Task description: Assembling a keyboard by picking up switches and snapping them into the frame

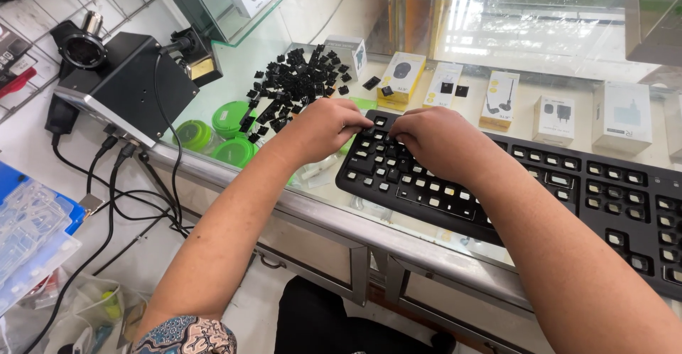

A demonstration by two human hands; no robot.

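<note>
We see keyboard (pixel 511 183) long axis running right, down-frame — left hand (pixel 323 128) and right hand (pixel 433 139) curled at its left end; grasp unclear.

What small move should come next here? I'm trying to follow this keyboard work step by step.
Probably lift off the next keycap at the keyboard's top-left corner, where both the left hand and right hand rest. Most keys are already bare stems, and a pile of removed keycaps lies on the glass counter beyond.
</note>
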